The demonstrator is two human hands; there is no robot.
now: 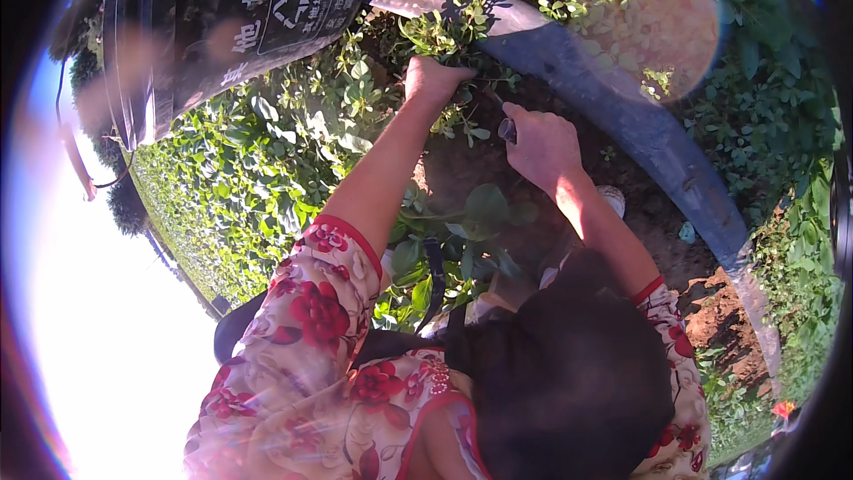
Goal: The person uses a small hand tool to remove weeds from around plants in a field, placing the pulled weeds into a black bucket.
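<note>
My left hand [433,80] is closed around the stems of a low leafy plant [433,34] beside the grey strip. Just to its right, my right hand [544,147] wraps round a small hand tool [507,131]. The tool's dark handle end pokes out from my fist, and a thin, narrow part points toward the stems near my left hand. Its tip is lost among the leaves, so I cannot tell whether it touches the stems. Dark bare soil [462,169] lies below both hands.
A black bin [293,13] with white markings fills the upper left. A curved grey edging strip [613,98] runs from the top centre down to the right. Dense green plants [235,151] grow at left, more [782,62] at right. Reddish soil [718,311] shows lower right.
</note>
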